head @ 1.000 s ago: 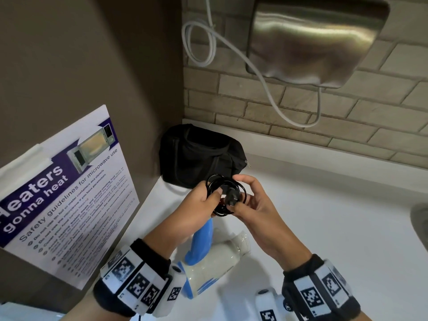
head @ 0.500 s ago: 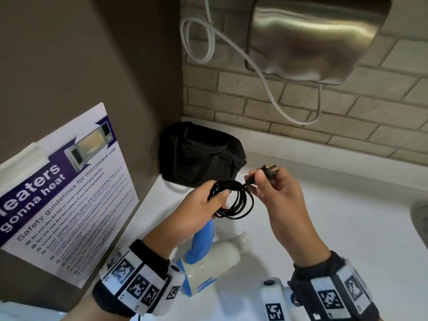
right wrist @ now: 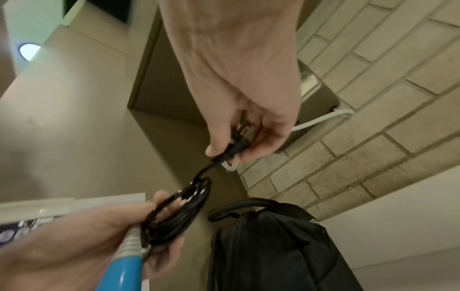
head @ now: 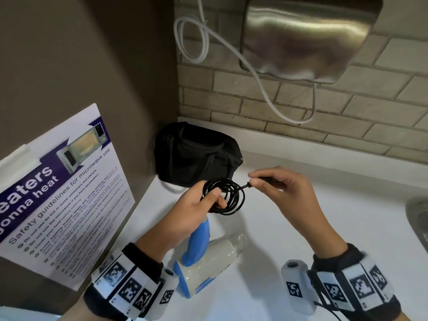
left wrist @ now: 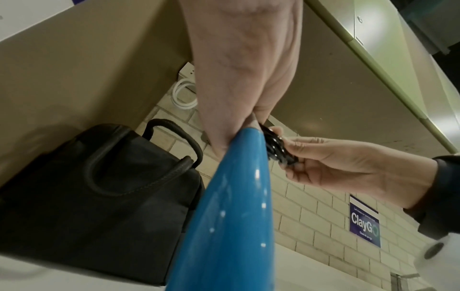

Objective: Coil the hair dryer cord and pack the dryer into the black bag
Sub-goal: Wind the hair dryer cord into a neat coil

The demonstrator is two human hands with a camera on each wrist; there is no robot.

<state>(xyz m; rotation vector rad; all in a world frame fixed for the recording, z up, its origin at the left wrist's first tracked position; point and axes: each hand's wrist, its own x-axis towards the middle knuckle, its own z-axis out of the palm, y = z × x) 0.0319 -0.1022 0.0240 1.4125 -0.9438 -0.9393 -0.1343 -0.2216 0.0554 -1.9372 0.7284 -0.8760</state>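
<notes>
A white hair dryer [head: 208,260] with a blue handle [head: 199,242] lies on the white counter [head: 301,228] below my hands. Its black cord [head: 229,195] is wound into a small coil. My left hand [head: 196,209] grips that coil at the top of the handle, thumb pressed over the loops. My right hand [head: 278,188] pinches the black plug [right wrist: 236,147] just right of the coil, with a short length of cord running back to it. The black bag [head: 194,154] stands in the back left corner, behind the hands.
A steel dispenser [head: 305,35] hangs on the brick wall with a white cable [head: 254,72] looping below it. A microwave safety poster [head: 58,195] covers the left wall. A sink edge [head: 416,218] shows at the far right.
My right hand drew the plug out of the coil and moved right, pulling a short cord end free. The left hand kept its grip on the coil.
</notes>
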